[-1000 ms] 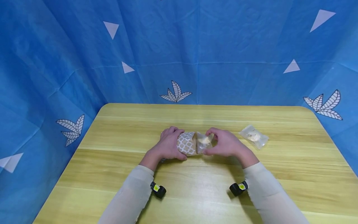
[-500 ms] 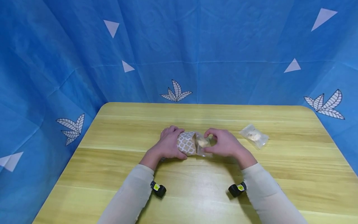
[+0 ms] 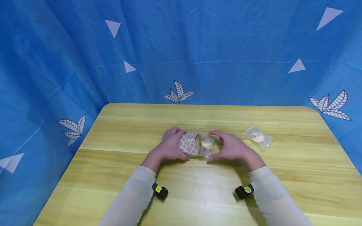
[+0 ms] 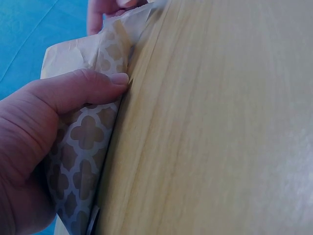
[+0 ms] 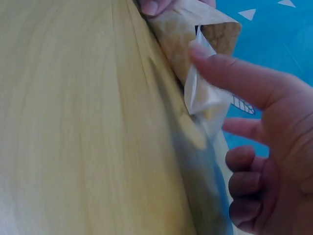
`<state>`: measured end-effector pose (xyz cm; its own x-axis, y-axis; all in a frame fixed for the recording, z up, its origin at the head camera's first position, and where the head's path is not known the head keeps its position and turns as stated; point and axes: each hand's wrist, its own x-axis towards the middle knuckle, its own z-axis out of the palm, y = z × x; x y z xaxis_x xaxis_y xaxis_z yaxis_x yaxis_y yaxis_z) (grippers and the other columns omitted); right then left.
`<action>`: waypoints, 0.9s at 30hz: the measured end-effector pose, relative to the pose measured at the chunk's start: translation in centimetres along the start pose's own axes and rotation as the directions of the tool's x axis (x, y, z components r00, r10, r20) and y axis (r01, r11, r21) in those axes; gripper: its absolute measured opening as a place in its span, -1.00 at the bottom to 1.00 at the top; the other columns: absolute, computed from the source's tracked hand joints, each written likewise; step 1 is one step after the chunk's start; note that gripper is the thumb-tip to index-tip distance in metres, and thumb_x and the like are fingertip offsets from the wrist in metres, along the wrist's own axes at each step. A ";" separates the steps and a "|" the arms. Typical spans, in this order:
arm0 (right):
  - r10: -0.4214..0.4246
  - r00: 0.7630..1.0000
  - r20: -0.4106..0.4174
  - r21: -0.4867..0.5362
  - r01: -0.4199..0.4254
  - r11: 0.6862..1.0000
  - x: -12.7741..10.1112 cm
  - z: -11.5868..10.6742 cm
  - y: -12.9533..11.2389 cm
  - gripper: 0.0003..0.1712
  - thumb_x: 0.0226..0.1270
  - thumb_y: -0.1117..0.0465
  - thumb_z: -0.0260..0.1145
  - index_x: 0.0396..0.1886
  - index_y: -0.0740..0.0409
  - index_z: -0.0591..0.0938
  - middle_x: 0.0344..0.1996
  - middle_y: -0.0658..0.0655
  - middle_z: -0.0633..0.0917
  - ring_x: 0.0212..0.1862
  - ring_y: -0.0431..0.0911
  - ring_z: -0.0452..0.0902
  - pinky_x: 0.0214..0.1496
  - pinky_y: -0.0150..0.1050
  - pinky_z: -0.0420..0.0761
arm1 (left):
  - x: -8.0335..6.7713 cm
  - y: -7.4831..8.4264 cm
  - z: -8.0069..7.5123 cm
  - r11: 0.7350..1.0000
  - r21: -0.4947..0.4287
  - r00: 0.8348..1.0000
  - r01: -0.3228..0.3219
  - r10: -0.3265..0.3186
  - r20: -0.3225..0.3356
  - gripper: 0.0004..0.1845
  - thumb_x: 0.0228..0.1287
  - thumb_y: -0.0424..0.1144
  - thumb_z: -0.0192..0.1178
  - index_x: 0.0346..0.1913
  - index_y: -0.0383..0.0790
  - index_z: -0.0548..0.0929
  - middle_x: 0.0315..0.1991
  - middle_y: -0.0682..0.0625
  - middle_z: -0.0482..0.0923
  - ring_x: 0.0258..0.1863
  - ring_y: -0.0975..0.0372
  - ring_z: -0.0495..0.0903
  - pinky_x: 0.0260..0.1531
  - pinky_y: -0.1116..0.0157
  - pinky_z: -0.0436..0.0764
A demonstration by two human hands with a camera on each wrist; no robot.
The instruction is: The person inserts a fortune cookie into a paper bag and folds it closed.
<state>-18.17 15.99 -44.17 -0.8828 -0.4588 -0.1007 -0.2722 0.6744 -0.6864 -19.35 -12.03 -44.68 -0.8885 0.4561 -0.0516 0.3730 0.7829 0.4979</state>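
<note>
A brown paper bag (image 3: 189, 144) with a white lattice pattern lies on its side in the middle of the wooden table (image 3: 198, 194), mouth to the right. My left hand (image 3: 169, 146) grips its closed end, thumb (image 4: 93, 88) pressed on the paper against the tabletop. A clear plastic packet (image 3: 207, 144) with a pale round item inside sticks halfway out of the bag's mouth. My right hand (image 3: 227, 146) cups the packet's outer end; one straight finger (image 5: 230, 73) touches the plastic (image 5: 200, 95), and the other fingers hang loosely curled.
A second clear packet (image 3: 257, 137) with a pale item lies on the table to the right of my right hand. Blue cloth with white leaf and triangle prints walls the table on three sides. Small black cameras (image 3: 159, 191) sit on both wrists.
My right hand has let go its pinch on the packet and spread out around its end. The packet sits a little deeper in the bag. My left hand has not moved.
</note>
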 end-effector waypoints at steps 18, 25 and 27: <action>-0.020 1.000 -0.020 -0.075 0.018 0.997 -0.4 -0.1 0.7 -0.13 -0.19 -0.12 0.66 0.18 -0.01 0.53 -0.04 0.05 0.63 -0.06 -0.02 0.53 -0.02 -0.01 0.53 | 0.1 0.0 0.0 1.000 0.012 1.000 -0.006 0.006 0.012 0.18 -0.37 0.13 0.63 0.45 -0.18 0.36 0.22 -0.08 0.33 0.23 0.04 0.27 0.36 0.03 0.05; -0.039 0.997 0.061 -0.174 0.049 0.984 0.1 -1.4 -0.7 -0.21 -0.18 -0.02 0.62 0.12 0.07 0.57 -0.14 0.03 0.64 -0.12 0.00 0.55 -0.06 0.00 0.55 | 0.1 0.0 -0.1 1.000 0.002 1.000 -0.006 0.006 0.009 0.18 -0.37 0.12 0.64 0.44 -0.18 0.37 0.22 -0.07 0.33 0.22 0.06 0.28 0.36 0.03 0.05; -0.022 0.997 0.075 -0.216 0.038 0.976 0.3 -1.6 -1.2 -0.22 -0.20 -0.03 0.61 0.12 0.06 0.58 -0.15 0.02 0.64 -0.13 -0.01 0.55 -0.07 0.00 0.55 | 0.1 0.0 -0.2 1.000 -0.001 1.000 -0.006 0.006 0.010 0.17 -0.36 0.11 0.64 0.44 -0.19 0.37 0.21 -0.08 0.33 0.22 0.06 0.28 0.36 0.03 0.05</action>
<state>-18.72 15.99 -42.20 -0.8453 -0.5157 -0.1396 -0.3816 0.7656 -0.5179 -19.50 -12.03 -44.54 -0.8834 0.4652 -0.0568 0.3785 0.7796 0.4990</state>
